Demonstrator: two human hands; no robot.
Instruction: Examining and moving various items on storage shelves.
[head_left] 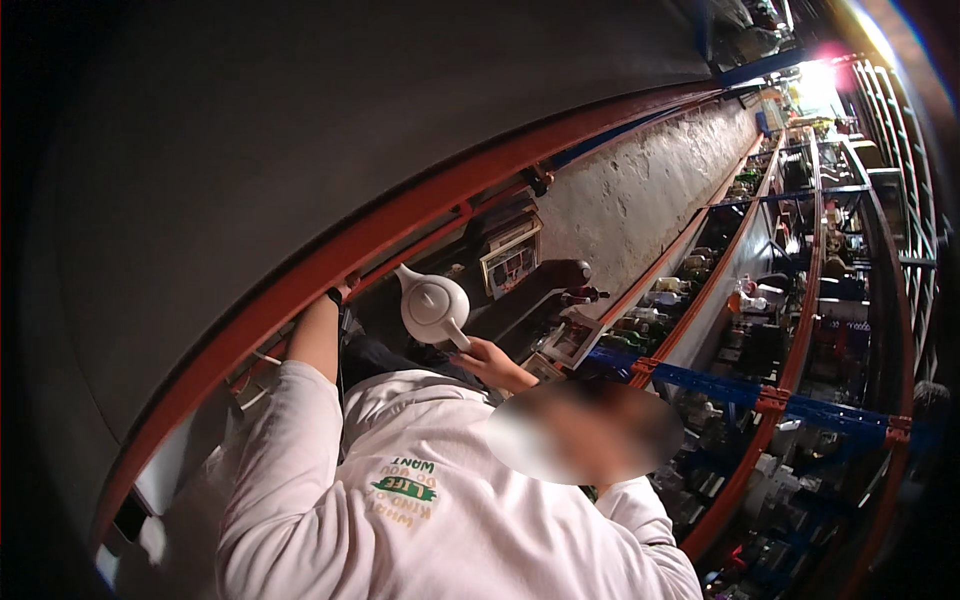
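A white lidded teapot (435,308) with a short spout is held up in front of my body. My right hand (490,362) is closed on its handle, and the spout points away from that hand. My left hand (345,289) is raised against the lower edge of a long orange shelf beam (400,222). A dark band circles that wrist. The left fingers are small and mostly hidden, so their grip on the beam is unclear. Part of my right forearm is blurred out.
Framed pictures (512,258) and dark bottles (580,295) stand beyond the teapot. On the right, tall racks with orange beams and blue uprights (740,390) hold many bottles and glassware. A rough grey wall (640,180) runs behind, and a bright lamp (820,85) glows far off.
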